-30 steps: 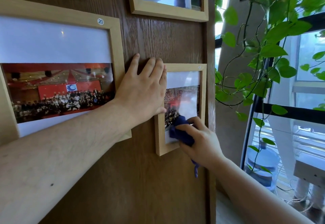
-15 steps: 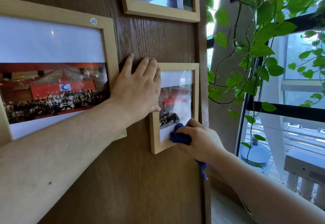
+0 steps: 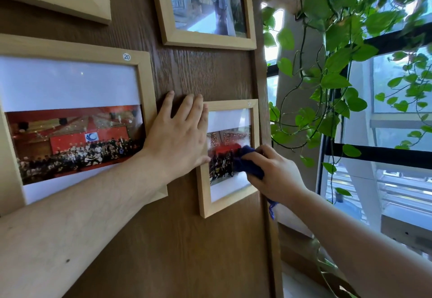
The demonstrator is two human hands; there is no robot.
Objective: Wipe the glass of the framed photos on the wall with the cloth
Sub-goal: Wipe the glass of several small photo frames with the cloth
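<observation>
Head view: the right hand (image 3: 275,176) kept a closed grip on the dark blue cloth (image 3: 247,163), pressed against the glass of the small framed photo (image 3: 230,157). The left hand (image 3: 180,138), fingers extended and holding nothing, lay flat on the wooden wall (image 3: 198,75) over that frame's left edge, just beside the cloth.

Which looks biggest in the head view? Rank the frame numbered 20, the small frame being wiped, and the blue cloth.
1. Frame numbered 20, partly cut off at the left edge.
2. Small frame.
3. Blue cloth, mostly hidden in the right hand.
</observation>
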